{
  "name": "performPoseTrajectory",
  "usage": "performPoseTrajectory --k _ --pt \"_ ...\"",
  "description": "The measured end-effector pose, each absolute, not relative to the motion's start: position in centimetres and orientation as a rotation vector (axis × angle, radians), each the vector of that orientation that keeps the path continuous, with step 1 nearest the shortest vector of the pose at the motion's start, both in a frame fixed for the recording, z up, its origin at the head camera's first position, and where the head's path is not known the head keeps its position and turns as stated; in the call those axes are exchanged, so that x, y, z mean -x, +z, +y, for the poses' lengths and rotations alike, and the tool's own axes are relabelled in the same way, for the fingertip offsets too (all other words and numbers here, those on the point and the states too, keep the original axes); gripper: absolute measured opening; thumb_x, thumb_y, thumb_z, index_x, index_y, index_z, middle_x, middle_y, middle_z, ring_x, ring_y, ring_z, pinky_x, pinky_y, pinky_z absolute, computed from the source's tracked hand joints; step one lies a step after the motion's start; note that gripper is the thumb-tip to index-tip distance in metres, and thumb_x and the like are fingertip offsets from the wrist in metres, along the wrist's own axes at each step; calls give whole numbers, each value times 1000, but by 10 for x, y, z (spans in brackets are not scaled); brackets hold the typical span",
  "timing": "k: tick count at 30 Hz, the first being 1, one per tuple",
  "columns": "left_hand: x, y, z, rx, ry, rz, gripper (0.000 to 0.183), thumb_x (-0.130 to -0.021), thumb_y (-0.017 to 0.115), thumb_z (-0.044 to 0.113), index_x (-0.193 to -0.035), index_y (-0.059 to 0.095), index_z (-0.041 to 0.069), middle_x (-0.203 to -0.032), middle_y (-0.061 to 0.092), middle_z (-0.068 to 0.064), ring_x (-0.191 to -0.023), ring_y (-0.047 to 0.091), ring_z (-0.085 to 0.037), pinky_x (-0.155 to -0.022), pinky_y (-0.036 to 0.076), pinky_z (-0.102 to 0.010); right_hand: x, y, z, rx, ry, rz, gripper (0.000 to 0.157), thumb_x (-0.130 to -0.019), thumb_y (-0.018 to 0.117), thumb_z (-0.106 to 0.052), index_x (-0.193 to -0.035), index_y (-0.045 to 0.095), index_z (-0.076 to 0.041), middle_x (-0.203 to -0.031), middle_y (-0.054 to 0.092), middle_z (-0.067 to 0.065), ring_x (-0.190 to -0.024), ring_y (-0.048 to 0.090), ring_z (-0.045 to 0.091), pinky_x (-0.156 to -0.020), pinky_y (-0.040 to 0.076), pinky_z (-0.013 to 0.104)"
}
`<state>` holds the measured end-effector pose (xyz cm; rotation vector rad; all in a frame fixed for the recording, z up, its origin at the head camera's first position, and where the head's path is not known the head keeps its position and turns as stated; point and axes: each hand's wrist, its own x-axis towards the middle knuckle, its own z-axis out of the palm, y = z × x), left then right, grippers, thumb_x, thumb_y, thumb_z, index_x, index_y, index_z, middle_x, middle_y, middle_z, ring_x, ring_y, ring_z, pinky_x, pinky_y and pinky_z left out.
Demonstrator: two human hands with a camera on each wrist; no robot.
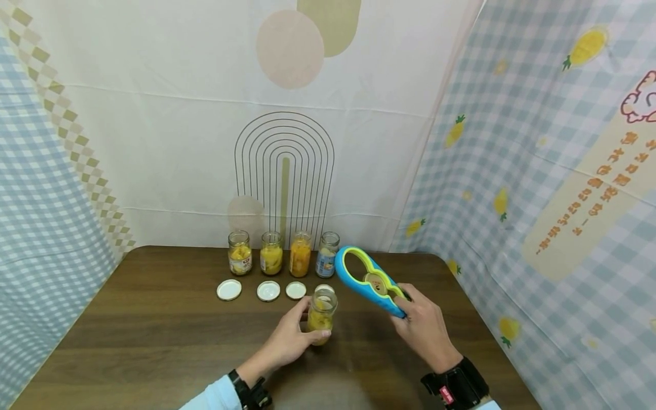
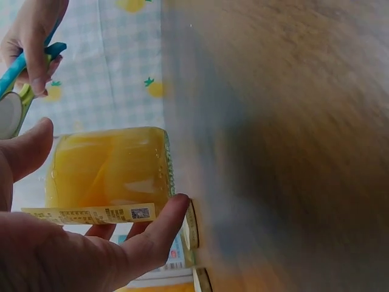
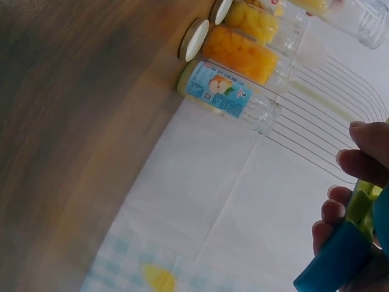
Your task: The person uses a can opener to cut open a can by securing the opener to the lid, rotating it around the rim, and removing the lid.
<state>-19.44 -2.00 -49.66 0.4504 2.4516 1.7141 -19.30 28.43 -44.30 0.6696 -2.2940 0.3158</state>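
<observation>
Near the table's middle my left hand grips a glass jar of yellow fruit, its thumb and fingers around the side. The jar's mouth is uncovered. In the left wrist view, fruit pieces fill the jar, and a label strip runs along it. To the right of it my right hand holds a blue and green jar opener by its handle end, raised and tilted. A round gold lid sits within the opener's green inner edge. The right wrist view shows the fingers curled round the opener.
Several lidless fruit jars stand in a row along the table's back edge. White-faced lids lie in front of them, one partly hidden behind the held jar. Cloth hangings enclose the brown table at back and sides.
</observation>
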Motion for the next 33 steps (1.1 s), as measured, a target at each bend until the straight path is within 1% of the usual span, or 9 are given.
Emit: performPoseTrajectory --k 4,9,15,19,25,28,31,32,33 --pt "200 -496 -9 -457 1723 2458 57 -93 85 31 -142 57 20 -137 68 -12 -131 63 -39 -103 54 -62 194 -442 285 -659 337 -2283 19 -78 89 -5 -76 72 -13 -110 74 10 -84 71 18 -66 61 37" --pt "212 -497 9 -453 1721 2481 61 -93 86 29 -144 56 16 -138 67 -16 -128 65 -40 -99 58 -58 194 -442 286 -642 344 -2273 15 -78 89 -5 -81 76 -12 -110 74 10 -79 68 15 -64 59 35" --pt "229 -501 32 -406 1692 2517 52 -93 86 25 -136 58 16 -128 70 -11 -114 68 -28 -88 59 -46 194 -440 285 -637 350 -2254 15 -77 88 -2 -83 77 -11 -110 74 10 -77 63 13 -63 56 33" --pt "240 -501 45 -381 1718 2505 49 -94 84 23 -136 58 17 -121 69 -9 -105 66 -23 -83 57 -42 194 -437 285 -646 331 -2240 15 -77 88 -2 -85 78 -10 -110 73 11 -78 64 14 -64 56 33" --pt "252 -499 61 -438 1777 2483 48 -95 82 19 -136 57 15 -121 69 -11 -108 65 -26 -87 56 -46 193 -437 285 -653 307 -2229 16 -76 87 -1 -86 78 -9 -109 73 12 -77 66 16 -62 57 35" --pt "257 -500 69 -480 1800 2495 55 -97 81 17 -145 53 14 -134 69 -15 -123 67 -33 -100 57 -52 193 -437 285 -659 311 -2232 15 -76 85 0 -86 78 -8 -110 73 12 -78 67 17 -63 57 36" --pt "263 -500 77 -498 1796 2524 60 -97 80 15 -150 51 13 -143 67 -16 -135 63 -36 -110 54 -56 193 -438 284 -664 315 -2235 15 -75 85 0 -84 77 -10 -110 74 11 -79 67 16 -64 58 35" --pt "265 -500 79 -493 1785 2542 61 -97 80 15 -151 51 12 -145 66 -16 -137 62 -37 -113 53 -57 193 -438 283 -667 320 -2238 15 -75 85 -1 -83 77 -10 -110 74 11 -79 67 16 -64 58 35" --pt "268 -500 82 -479 1767 2557 57 -97 80 14 -148 54 12 -142 68 -14 -134 64 -35 -111 54 -55 193 -438 283 -672 325 -2240 15 -75 85 -1 -81 76 -11 -110 74 11 -80 67 16 -64 58 35"
